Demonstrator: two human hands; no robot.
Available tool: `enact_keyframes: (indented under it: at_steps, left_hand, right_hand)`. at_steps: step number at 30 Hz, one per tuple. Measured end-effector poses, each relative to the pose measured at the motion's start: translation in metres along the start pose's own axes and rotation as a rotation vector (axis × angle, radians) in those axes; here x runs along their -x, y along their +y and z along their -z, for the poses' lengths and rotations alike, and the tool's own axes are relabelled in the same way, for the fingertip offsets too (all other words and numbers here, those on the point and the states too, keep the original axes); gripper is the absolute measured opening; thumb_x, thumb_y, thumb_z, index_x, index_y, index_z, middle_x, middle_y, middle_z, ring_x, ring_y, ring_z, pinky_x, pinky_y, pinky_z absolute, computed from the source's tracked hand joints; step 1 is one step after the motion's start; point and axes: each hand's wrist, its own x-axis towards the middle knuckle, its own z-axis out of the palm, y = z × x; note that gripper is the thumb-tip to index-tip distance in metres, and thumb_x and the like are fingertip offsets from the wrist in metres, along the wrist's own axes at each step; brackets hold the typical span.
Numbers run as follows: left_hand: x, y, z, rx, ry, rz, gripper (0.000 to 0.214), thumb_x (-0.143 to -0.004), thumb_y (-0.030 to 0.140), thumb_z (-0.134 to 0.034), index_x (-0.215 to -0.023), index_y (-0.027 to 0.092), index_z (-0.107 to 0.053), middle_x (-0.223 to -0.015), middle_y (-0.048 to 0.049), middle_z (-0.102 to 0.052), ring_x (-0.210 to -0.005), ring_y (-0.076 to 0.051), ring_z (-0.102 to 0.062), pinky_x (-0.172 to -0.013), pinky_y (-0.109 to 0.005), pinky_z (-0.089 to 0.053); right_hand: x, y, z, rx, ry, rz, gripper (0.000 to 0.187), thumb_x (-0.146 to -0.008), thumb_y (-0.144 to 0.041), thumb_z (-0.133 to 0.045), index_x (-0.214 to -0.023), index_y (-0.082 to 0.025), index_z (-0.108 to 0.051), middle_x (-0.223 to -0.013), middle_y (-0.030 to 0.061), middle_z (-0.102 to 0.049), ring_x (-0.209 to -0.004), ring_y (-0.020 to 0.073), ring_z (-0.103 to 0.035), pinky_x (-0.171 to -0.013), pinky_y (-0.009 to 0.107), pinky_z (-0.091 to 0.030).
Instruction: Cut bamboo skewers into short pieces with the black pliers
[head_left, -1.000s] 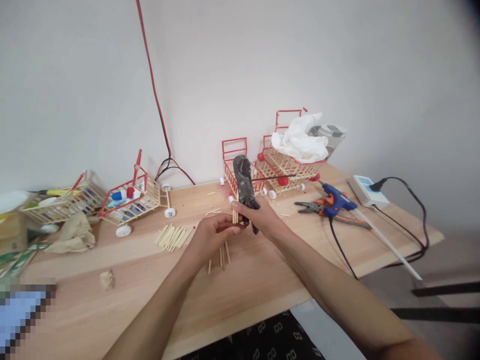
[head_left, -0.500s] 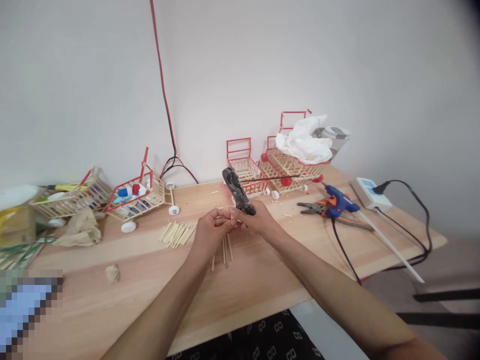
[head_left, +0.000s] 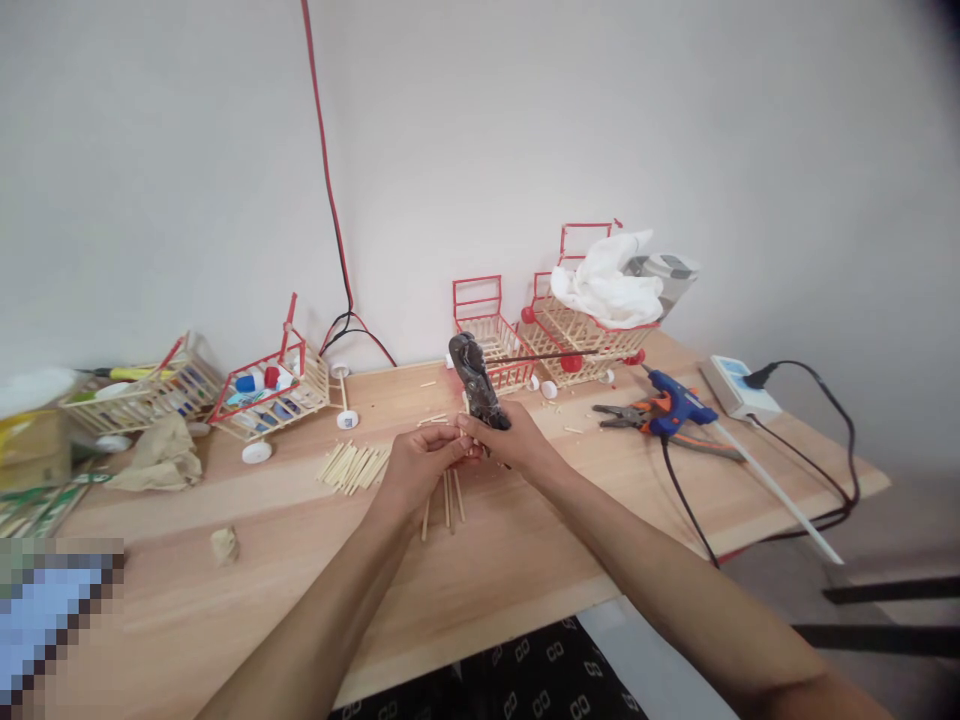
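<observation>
My right hand [head_left: 512, 441] grips a dark pair of pliers [head_left: 473, 380] by the handles, its head pointing up and a little left. My left hand [head_left: 418, 466] is closed right beside it, fingers pinched on thin wooden sticks at the pliers' jaws; the sticks are mostly hidden there. Both hands hover over the wooden table [head_left: 480, 570] near its middle. A few loose sticks [head_left: 447, 500] lie on the table just under my hands, and a pile of cut sticks [head_left: 352, 466] lies to the left.
Two red-framed stick carts [head_left: 495, 345] stand at the back, one holding a white cloth [head_left: 609, 285]. More stick carts [head_left: 274, 392] sit at the left. A blue glue gun [head_left: 675, 402], orange pliers [head_left: 626, 412] and a power strip [head_left: 737, 388] with cables lie right.
The pliers tilted from nearly upright to leaning left and sank slightly. My hands drew closer together and lower over the table.
</observation>
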Motion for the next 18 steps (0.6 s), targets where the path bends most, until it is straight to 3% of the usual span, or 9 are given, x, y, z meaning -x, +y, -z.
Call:
enact_keyframes:
  at_steps: [7,18]
  left_hand:
    - [0.002,0.001,0.0,-0.03,0.015,-0.008,0.025,-0.059,0.027,-0.079,-0.076,0.01,-0.072,-0.071,-0.0067,-0.072,-0.065,-0.014,-0.065,-0.069,-0.024,-0.053]
    - [0.0,-0.002,0.0,0.013,0.02,0.004,0.027,-0.057,0.03,-0.08,-0.074,0.011,-0.071,-0.07,-0.0058,-0.072,-0.066,-0.015,-0.065,-0.075,-0.03,-0.052]
  right_hand:
    - [0.001,-0.006,0.003,-0.044,0.13,-0.01,0.034,-0.072,-0.047,-0.061,-0.061,-0.017,-0.048,-0.053,-0.003,-0.047,-0.048,0.0096,-0.044,-0.046,0.022,-0.035]
    - [0.001,0.005,-0.003,-0.044,0.139,0.006,0.034,-0.075,-0.049,-0.058,-0.072,-0.016,-0.054,-0.06,0.0004,-0.056,-0.053,0.0126,-0.052,-0.051,0.024,-0.042]
